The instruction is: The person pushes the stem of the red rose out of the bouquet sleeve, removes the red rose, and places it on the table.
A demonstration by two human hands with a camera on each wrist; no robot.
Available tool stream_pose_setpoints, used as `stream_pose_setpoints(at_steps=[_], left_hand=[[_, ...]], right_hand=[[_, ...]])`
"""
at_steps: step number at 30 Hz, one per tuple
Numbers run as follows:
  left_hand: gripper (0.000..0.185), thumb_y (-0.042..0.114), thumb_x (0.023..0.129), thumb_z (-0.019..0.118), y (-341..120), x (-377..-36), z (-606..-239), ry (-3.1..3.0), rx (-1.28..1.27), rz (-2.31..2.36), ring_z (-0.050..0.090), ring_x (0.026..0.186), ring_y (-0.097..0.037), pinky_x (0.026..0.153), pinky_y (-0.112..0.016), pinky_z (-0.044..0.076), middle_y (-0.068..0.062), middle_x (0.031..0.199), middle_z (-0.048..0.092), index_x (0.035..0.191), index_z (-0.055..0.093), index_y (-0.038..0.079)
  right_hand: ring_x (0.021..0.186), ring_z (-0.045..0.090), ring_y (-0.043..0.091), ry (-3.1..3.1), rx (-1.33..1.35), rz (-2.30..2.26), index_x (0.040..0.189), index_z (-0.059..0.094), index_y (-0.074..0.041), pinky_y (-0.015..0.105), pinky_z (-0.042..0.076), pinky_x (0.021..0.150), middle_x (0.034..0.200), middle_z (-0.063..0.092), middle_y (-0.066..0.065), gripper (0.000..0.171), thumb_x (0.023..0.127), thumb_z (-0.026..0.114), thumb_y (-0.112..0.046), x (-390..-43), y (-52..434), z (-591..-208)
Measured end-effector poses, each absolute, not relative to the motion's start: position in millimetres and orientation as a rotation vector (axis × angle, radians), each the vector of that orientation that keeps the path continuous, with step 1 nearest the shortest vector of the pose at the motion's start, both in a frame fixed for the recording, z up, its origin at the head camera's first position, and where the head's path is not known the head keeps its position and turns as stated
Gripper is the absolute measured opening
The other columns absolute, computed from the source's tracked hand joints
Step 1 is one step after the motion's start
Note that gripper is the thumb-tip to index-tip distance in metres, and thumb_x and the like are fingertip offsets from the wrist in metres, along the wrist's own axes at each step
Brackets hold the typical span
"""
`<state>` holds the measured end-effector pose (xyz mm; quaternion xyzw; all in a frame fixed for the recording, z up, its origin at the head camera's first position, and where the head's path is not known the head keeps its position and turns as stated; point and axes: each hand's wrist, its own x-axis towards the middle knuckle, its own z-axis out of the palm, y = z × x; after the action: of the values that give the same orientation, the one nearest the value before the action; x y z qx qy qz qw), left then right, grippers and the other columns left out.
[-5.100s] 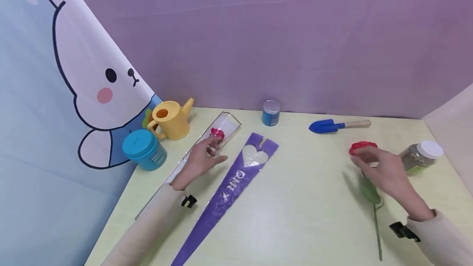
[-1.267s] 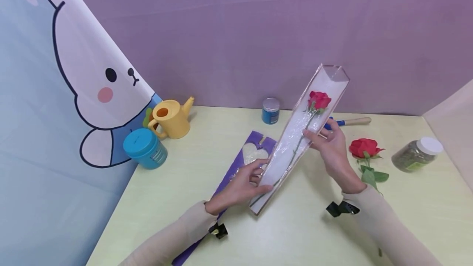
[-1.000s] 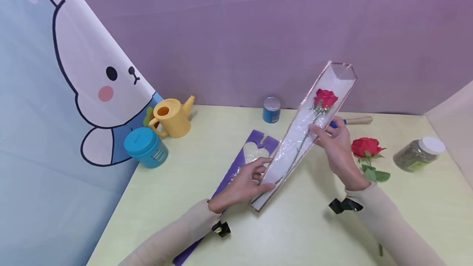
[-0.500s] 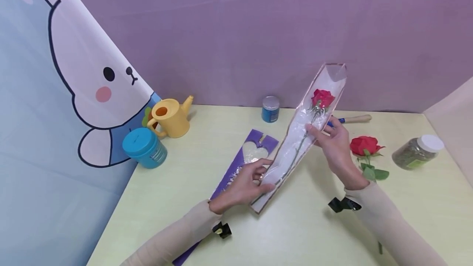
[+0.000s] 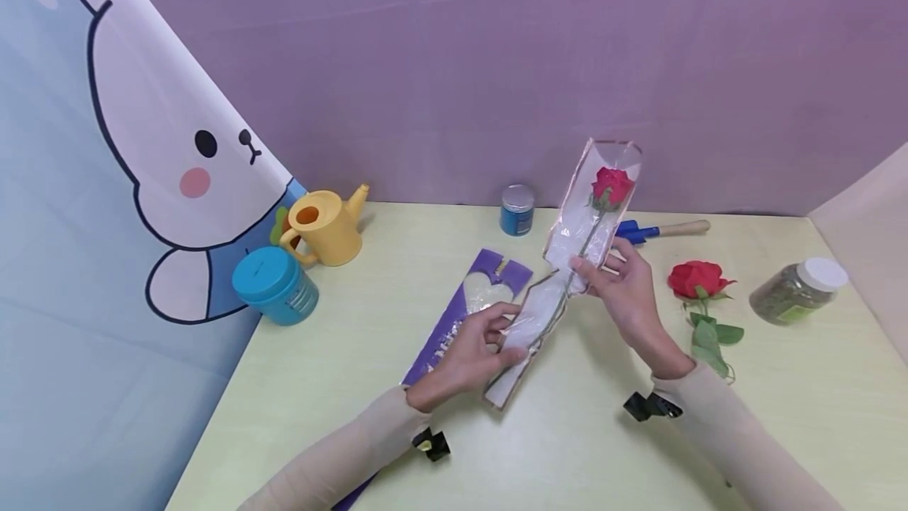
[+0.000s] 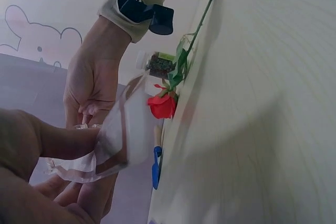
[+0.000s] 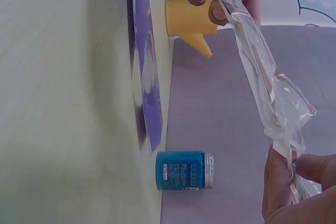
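Note:
Both hands hold a long white flower sleeve (image 5: 521, 330) with a clear front and brown edging, raised at a slant over the table. Inside it is a single red rose (image 5: 612, 186) on a thin stem. My left hand (image 5: 468, 353) grips the lower end, thumb in front. Around the middle, my right hand (image 5: 624, 286) pinches it between thumb and fingers. There the sleeve is creased and kinked, as the wrinkled film (image 7: 286, 106) in the right wrist view also shows. Beneath my left hand lies a purple sleeve (image 5: 489, 266) with a heart-shaped window, partly covered.
A loose red rose (image 5: 697, 281) lies on the right beside a white-lidded jar (image 5: 794, 294). Behind are a blue trowel (image 5: 634, 232) with a wooden handle and a small blue jar (image 5: 517, 211). A yellow watering can (image 5: 326, 229) and turquoise tub (image 5: 275, 286) stand left.
The white sleeve, flat on the left side of the table at first, was lifted by both hands. Over the last second it has buckled at its middle, its upper half shifting left and lower.

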<state>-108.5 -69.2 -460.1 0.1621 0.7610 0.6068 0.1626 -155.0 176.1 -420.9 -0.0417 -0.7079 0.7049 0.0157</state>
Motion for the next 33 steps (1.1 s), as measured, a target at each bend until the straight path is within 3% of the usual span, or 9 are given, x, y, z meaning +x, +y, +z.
stream_pose_setpoints(at_steps=[5, 13, 23, 33], left_hand=[[0.057, -0.003, 0.085, 0.079, -67.8, -109.0, -460.4, 2.199, 0.434, 1.718, 0.066, 0.079, -0.009, 0.069, -0.021, 0.058, -0.026, 0.117, 0.075, 0.139, 0.060, 0.000], [0.063, 0.000, 0.085, 0.081, -68.9, -110.5, -461.5, 2.178, 0.494, 1.632, 0.075, 0.093, -0.019, 0.076, -0.023, 0.062, -0.024, 0.123, 0.073, 0.143, 0.058, 0.005], [0.066, -0.002, 0.083, 0.083, -69.3, -108.4, -460.4, 2.174, 0.561, 1.616, 0.068, 0.081, -0.009, 0.075, -0.020, 0.060, -0.025, 0.114, 0.074, 0.144, 0.055, 0.000], [0.060, -0.003, 0.085, 0.081, -70.6, -102.8, -460.8, 2.126, 0.568, 1.636, 0.066, 0.077, -0.003, 0.071, -0.017, 0.058, -0.027, 0.111, 0.075, 0.139, 0.056, -0.002]], right_hand=[[0.086, 0.075, -0.002, -2.245, -0.121, 2.169, 0.141, 0.048, -0.004, 0.023, 0.063, 0.075, 0.094, 0.074, -0.024, 0.053, 0.097, 0.075, -0.017, -153.9, 175.5, -422.5], [0.080, 0.076, 0.000, -2.187, -0.172, 2.215, 0.130, 0.053, -0.016, 0.021, 0.063, 0.072, 0.091, 0.076, -0.020, 0.043, 0.095, 0.077, -0.012, -158.5, 183.4, -419.7], [0.077, 0.074, -0.001, -2.139, -0.143, 2.188, 0.120, 0.056, -0.016, 0.019, 0.061, 0.069, 0.085, 0.077, -0.020, 0.035, 0.094, 0.076, -0.007, -164.9, 185.2, -414.6], [0.081, 0.077, 0.001, -2.037, -0.137, 2.245, 0.126, 0.055, -0.016, 0.021, 0.062, 0.069, 0.093, 0.078, -0.017, 0.043, 0.092, 0.079, -0.008, -172.0, 192.7, -410.8]])
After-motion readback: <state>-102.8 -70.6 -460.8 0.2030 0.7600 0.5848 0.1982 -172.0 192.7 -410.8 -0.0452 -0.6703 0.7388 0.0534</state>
